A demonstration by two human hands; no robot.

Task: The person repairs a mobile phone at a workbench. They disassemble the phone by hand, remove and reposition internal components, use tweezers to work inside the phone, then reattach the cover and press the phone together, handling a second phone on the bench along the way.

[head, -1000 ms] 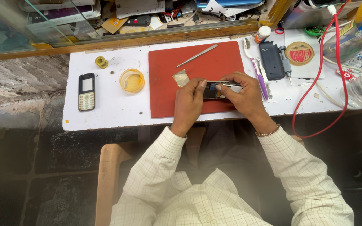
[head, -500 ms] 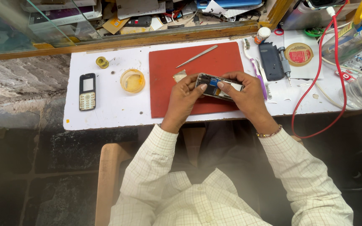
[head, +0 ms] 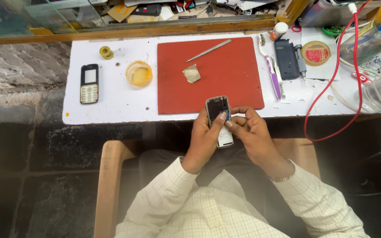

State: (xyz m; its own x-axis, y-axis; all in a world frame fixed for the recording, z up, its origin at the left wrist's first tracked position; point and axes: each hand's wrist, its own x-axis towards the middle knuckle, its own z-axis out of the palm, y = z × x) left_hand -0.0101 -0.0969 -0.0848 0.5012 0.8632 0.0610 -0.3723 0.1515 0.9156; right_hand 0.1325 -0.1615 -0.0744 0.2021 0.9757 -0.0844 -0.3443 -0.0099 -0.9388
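One opened grey mobile phone body (head: 218, 115) was held over the near table edge, at the front of the single red rectangular rubber mat (head: 209, 74). Left hand (head: 204, 140) curled around its left side, thumb laid across the open back. Right hand (head: 251, 132) half closed, fingertips meeting the phone's lower right; its lower end was hidden by the fingers. Farther off: one small silvery foil scrap (head: 192, 73), one metal tweezers (head: 209, 50), one round amber dish (head: 139, 73), one black keypad phone (head: 89, 83).
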